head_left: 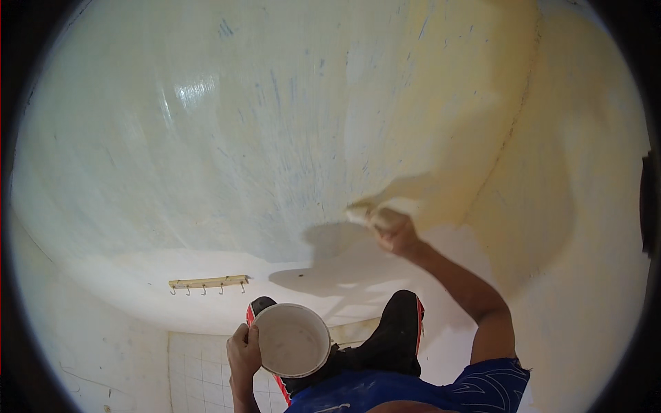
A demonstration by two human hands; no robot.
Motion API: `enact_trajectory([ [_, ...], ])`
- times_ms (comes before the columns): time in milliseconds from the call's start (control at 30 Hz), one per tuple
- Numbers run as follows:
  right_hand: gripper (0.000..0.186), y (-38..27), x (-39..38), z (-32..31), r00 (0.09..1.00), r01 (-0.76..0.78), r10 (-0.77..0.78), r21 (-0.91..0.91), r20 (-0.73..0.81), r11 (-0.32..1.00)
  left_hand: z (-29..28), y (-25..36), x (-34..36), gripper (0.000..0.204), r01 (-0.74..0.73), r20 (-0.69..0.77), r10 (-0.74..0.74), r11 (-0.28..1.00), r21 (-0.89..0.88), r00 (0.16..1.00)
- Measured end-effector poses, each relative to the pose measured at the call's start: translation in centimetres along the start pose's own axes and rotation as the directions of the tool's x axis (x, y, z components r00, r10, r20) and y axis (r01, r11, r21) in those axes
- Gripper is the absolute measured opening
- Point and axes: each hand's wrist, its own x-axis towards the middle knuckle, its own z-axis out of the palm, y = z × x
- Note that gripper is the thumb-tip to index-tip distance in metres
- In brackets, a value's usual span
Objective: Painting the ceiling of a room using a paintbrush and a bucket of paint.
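My left hand [244, 352] is closed on the rim of a round white bucket [322, 344], its thumb over the edge. Pale whitish stuff covers the bucket's inside. In my right hand [401, 237], arm stretched out, is a paintbrush [357, 213] with pale bristles, somewhat blurred. Its bristles are at the wall [289, 138], which has a wet-looking, streaky coat with blue and yellowish patches. Whether the bristles press on the wall I cannot tell exactly. The fingers partly hide the brush's handle.
A wooden hook rail [208, 282] with several metal hooks is fixed low on the wall. At the right, a cracked corner line [509, 138] meets another wall. Below are my dark trousers with red stripes [392, 330] and a tiled floor [196, 365].
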Motion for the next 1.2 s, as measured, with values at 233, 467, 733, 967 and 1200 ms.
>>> enact_trajectory([
  [233, 0.022, -2.7, 17.7, -11.2, 0.898, 0.232, -0.374, -0.474, -0.231, 0.85, 0.5, 0.6, 0.1, 0.045, 0.035, 0.027, -0.034, 0.999, -0.035, 0.999],
  [467, 0.024, -0.9, 16.1, -6.8, 0.935, 0.178, -0.264, -0.334, -0.235, 0.926, 0.7, -0.5, 0.0, 0.047, 0.035, -0.002, -0.035, 0.998, -0.051, 0.999],
  [733, 0.024, -0.4, -4.7, 3.7, 0.986, 0.161, -0.146, -0.247, 0.077, 0.956, 0.0, -0.8, -0.1, 0.045, 0.019, 0.001, -0.019, 0.999, -0.039, 1.0],
  [967, 0.021, 2.2, 2.1, 0.0, 0.997, -0.021, 0.016, -0.064, -0.077, 0.998, 0.2, -0.2, -0.2, 0.044, 0.065, 0.04, -0.064, 0.998, -0.023, 0.997],
  [1200, 0.02, -1.2, 16.7, -8.5, 0.844, 0.255, -0.41, -0.414, -0.345, 0.874, 0.3, 0.2, -0.2, 0.045, 0.055, 0.031, -0.054, 0.998, -0.021, 0.998],
])
